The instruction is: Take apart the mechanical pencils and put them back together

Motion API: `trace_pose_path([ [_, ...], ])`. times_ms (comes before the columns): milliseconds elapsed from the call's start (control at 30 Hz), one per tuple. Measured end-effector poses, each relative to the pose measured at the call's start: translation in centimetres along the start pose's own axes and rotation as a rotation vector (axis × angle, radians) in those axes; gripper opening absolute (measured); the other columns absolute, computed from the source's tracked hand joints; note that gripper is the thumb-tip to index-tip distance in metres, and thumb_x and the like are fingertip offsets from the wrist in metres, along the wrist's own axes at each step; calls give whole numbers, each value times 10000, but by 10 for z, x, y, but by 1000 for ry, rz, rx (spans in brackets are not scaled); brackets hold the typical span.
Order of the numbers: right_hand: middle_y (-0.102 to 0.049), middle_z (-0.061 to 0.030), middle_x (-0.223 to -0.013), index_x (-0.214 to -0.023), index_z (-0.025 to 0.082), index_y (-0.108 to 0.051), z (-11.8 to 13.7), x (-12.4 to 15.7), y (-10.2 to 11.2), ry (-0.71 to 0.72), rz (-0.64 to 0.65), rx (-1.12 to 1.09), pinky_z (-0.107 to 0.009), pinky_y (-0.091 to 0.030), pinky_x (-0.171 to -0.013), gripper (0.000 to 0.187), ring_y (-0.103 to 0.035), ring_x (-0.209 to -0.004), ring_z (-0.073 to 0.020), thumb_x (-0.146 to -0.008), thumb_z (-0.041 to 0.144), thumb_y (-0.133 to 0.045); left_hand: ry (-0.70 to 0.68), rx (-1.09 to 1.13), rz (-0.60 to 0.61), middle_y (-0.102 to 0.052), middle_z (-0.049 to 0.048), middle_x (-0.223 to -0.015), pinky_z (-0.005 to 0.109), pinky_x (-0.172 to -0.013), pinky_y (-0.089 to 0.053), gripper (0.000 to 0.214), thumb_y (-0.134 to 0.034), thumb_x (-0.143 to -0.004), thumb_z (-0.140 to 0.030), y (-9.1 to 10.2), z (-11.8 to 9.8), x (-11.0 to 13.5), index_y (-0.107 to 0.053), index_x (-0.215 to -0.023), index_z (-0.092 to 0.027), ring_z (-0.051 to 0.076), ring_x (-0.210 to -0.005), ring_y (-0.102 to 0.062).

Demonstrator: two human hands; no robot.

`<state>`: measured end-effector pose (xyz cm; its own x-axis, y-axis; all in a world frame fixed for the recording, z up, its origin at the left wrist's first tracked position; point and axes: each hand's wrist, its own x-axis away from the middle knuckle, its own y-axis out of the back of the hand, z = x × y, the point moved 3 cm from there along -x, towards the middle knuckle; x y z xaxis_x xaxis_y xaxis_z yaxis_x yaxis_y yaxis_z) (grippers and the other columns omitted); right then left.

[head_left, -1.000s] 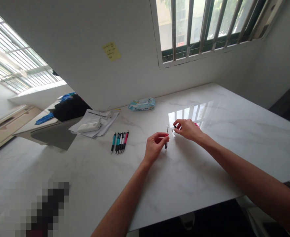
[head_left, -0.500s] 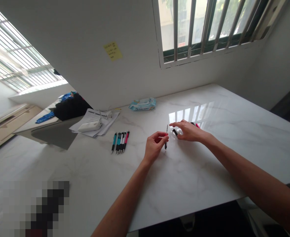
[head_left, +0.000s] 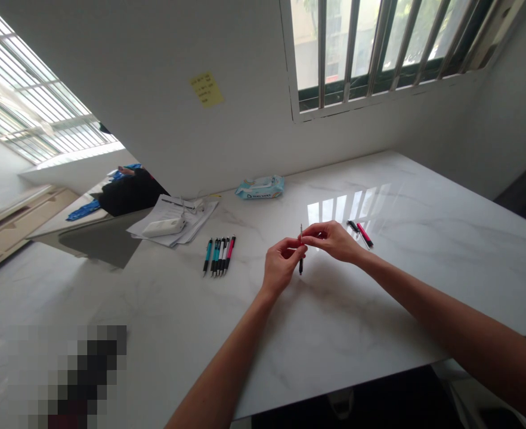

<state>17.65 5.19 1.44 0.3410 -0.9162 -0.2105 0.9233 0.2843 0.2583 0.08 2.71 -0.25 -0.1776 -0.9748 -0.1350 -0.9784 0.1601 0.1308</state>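
My left hand [head_left: 281, 265] pinches a slim pen [head_left: 301, 268] upright above the marble-patterned table, its dark grip end pointing down. A bit of red shows between the fingers. My right hand [head_left: 332, 240] has its thumb and fingertips closed at the upper part of the same pen, where a thin pale tip sticks up. The fingers partly hide the middle. To the right of my right hand lie a pink pen barrel [head_left: 365, 235], a black piece [head_left: 352, 226] and a thin light stick. Left of my hands, several pens [head_left: 219, 256] in teal, white and pink lie in a row.
A blue pack of wipes [head_left: 260, 187] lies against the wall. Papers [head_left: 173, 239] with a white device [head_left: 167, 225] on them are at the left, beside a grey panel [head_left: 106, 241]. A yellow note [head_left: 206, 89] hangs on the wall. The table's front edge is near my forearms.
My right hand has moved left to the pen, its fingers closing from a spread pose. The dark piece beneath it is no longer visible there. My left hand stays nearly still.
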Motion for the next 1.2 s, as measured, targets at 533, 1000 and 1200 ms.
trace_pose_path([
  [533,-677,-1,-678,-839,213,-793,16,10,1,-13,72,349,-259,-405,-575,203,-565,-623,-135,-877,383,-689,52,77,-95,-640,-1,-827,213,-489,-320,451,-781,-824,-483,8,-4,-3,-726,-1168,-196,60,-534,-422],
  [1000,-673,3,-640,-767,233,-781,14,9,18,-173,174,488,-255,-341,-496,211,-564,-552,-132,-857,406,-700,35,73,-247,-718,21,-852,215,-550,-401,379,-842,-752,-439,22,-1,-9,-708,-1016,-203,92,-608,-541],
  [1200,-714,-51,-653,-785,202,-773,-4,3,51,-333,-57,658,-289,-421,-497,235,-598,-461,-155,-866,414,-714,1,-297,-128,-727,11,-819,239,-572,-396,197,-775,-805,-400,22,5,-7,-702,-835,-219,116,-580,-533],
])
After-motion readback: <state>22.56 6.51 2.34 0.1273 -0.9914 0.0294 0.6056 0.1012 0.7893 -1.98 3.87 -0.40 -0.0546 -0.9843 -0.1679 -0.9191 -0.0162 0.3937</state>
